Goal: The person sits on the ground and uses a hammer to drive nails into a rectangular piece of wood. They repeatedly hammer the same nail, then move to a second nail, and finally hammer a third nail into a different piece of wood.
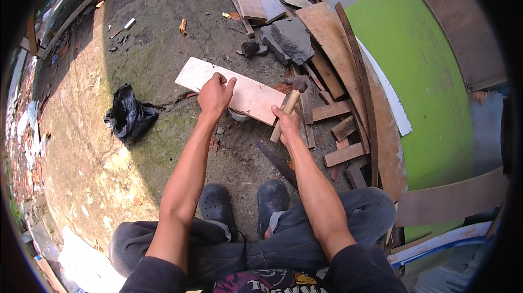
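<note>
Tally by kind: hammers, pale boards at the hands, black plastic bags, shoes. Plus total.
Hammer: 1, in the right hand
Pale board: 1
Black plastic bag: 1
Shoes: 2, left shoe and right shoe
Total: 5

Bright glare left, shaded centre

Shirt at six o'clock: dark, short sleeves, pink, yellow and white print. Trousers: faded, dark grey-blue. Clogs: dark, round perforations. Hands: bare.
</note>
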A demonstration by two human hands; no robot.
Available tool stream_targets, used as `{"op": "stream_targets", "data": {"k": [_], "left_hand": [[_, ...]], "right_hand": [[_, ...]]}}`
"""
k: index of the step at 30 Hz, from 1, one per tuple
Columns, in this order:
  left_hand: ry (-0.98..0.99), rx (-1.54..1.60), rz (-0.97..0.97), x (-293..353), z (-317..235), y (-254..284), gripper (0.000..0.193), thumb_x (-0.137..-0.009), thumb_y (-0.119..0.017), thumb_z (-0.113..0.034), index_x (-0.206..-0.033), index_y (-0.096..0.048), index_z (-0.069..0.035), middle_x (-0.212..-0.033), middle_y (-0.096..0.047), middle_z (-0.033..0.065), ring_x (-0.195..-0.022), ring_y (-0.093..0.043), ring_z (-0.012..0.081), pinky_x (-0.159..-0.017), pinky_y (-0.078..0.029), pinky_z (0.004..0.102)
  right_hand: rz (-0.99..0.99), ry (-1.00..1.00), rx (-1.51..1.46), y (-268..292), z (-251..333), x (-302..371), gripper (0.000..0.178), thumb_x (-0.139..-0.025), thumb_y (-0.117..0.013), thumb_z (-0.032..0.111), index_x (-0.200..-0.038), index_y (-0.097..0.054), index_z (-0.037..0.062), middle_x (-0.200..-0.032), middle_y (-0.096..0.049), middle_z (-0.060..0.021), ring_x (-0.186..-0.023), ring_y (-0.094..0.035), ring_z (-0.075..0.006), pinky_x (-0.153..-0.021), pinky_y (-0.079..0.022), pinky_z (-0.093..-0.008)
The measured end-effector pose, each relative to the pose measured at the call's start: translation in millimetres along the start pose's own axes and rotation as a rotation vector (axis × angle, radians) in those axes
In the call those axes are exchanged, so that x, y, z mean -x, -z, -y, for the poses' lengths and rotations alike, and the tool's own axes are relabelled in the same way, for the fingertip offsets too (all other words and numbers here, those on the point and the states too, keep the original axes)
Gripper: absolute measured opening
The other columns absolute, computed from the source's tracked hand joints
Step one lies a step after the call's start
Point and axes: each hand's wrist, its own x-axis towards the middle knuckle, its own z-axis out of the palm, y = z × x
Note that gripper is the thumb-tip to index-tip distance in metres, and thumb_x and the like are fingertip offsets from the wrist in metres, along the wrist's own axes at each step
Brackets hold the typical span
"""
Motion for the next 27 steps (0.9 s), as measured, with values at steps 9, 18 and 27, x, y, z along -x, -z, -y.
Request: {"op": "stream_targets", "data": {"k": [9,18,27], "left_hand": [[-0.638,-0.263,-0.187,-20.5,27.3,-55.3,0.043,-0.093,-0.055,-0.036,-0.129,-0.058,-0.013,-0.142,-0.049,0.0127,-0.135,-0.04,0.0317,-0.112,-0.027,0.0475],[-0.609,-0.331,-0.155,-22.5,32.5,-61.0,0.042,-0.095,-0.049,-0.037,-0.129,-0.058,-0.015,-0.137,-0.052,0.0096,-0.14,-0.034,0.0314,-0.115,-0.02,0.0529],[-0.616,-0.241,-0.191,-25.6,30.5,-65.3,0.035,-0.096,-0.05,-0.029,-0.127,-0.061,-0.018,-0.133,-0.056,0.0042,-0.138,-0.039,0.0271,-0.115,-0.022,0.0523]], "right_hand": [[-0.042,-0.016,0.063,-1.0,-13.6,-3.6,0.032,-0.083,-0.076,0.016,-0.106,-0.06,-0.0001,-0.099,-0.064,-0.0071,-0.086,-0.062,-0.0165,-0.078,-0.048,-0.0296],[-0.186,0.221,0.694,-10.2,47.8,32.0,0.041,-0.089,-0.069,0.037,-0.095,-0.063,-0.0033,-0.081,-0.066,-0.0207,-0.083,-0.066,-0.0372,-0.076,-0.049,-0.0446],[0.085,0.219,0.906,-21.1,41.9,49.6,0.045,-0.088,-0.066,0.043,-0.099,-0.065,-0.0008,-0.089,-0.068,-0.0245,-0.086,-0.067,-0.0407,-0.076,-0.05,-0.0456]]}}
